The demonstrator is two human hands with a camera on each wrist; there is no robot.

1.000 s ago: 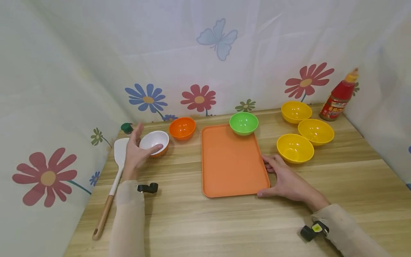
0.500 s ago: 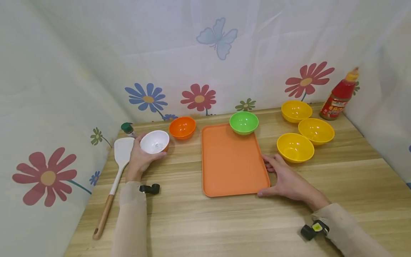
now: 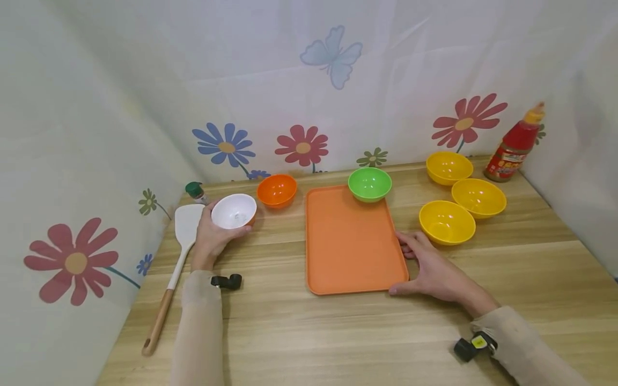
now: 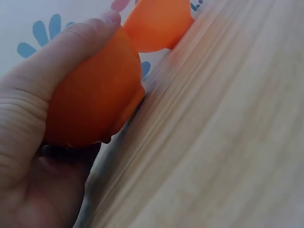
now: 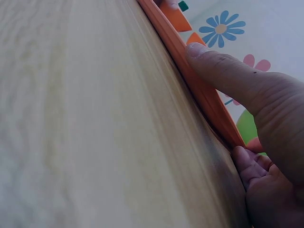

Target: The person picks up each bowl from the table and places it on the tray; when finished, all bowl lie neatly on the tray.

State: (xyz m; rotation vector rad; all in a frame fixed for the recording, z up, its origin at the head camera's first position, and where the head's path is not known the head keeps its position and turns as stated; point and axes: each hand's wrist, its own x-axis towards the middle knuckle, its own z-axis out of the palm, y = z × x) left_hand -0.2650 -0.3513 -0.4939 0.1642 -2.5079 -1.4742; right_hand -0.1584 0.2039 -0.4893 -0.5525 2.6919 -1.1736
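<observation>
**Bowl gripped at ten o'clock, tray held at four**

Clock positions are taken from the tray's centre, head view. The white-lined bowl (image 3: 234,210) is round, glossy inside and smooth orange outside, with a raised foot ring. The orange tray (image 3: 356,241) is matt and rectangular, with rounded corners and a raised lip. The table (image 3: 309,338) shows streaked wood grain.

An orange bowl (image 3: 277,191) stands just beside the gripped one, also at ten. A green bowl (image 3: 369,185) covers the tray's one-o'clock corner. Three yellow bowls (image 3: 447,222) and a red bottle (image 3: 512,150) occupy two to three o'clock. A spatula (image 3: 179,266), white with a wooden handle, lies at nine.

The left hand (image 3: 212,236) curls round the white-lined bowl, thumb against its outer wall; whether the foot touches the table cannot be told. The right hand (image 3: 429,271) holds the tray's edge, thumb at the near corner, fingers bent.
</observation>
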